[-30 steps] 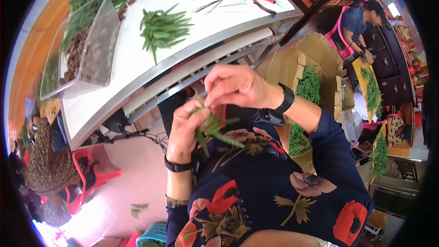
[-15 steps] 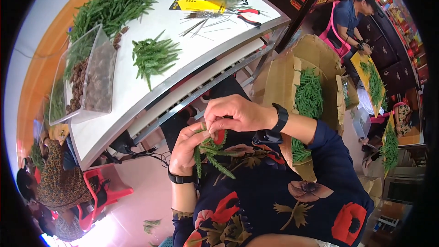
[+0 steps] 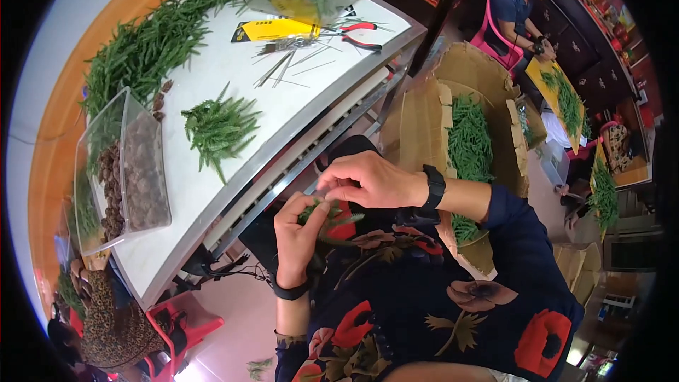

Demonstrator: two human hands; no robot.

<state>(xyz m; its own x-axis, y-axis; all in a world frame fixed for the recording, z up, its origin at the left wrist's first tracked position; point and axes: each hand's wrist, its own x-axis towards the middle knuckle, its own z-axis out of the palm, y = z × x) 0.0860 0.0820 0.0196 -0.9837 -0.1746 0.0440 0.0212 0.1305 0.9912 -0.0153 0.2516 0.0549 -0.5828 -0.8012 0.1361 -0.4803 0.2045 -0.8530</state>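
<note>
Green sprig: left of the cardboard box.
Slip risk: fronds could splay or drop if the left pinch loosens.
Left hand: thumb and fingers clamped on the sprig.
Right hand: fingers curled beside the left thumb; cannot tell whether they grip anything.

A bristly sprig shows against a matt cloth blouse; glossy plastic-handled pliers lie toward the right corner of the smooth table, rough pine cones in a clear plastic bin by its left edge
</note>
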